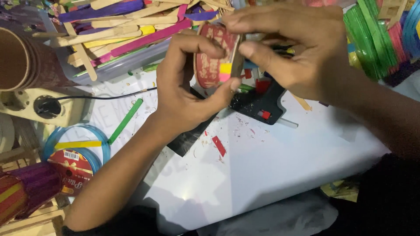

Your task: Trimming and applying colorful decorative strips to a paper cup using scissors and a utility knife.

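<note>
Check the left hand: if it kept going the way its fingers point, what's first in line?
Left hand already grips the red paper cup. Beyond that, probably the clear tray of coloured craft sticks up-frame, though depth is unclear.

Round red label [70, 168] (barcode sticker on top) lower left.

I see a round red-patterned paper cup piece [215, 56], tilted on edge at twelve o'clock above the white sheet, small yellow and pink strips stuck near its lower rim.
</note>
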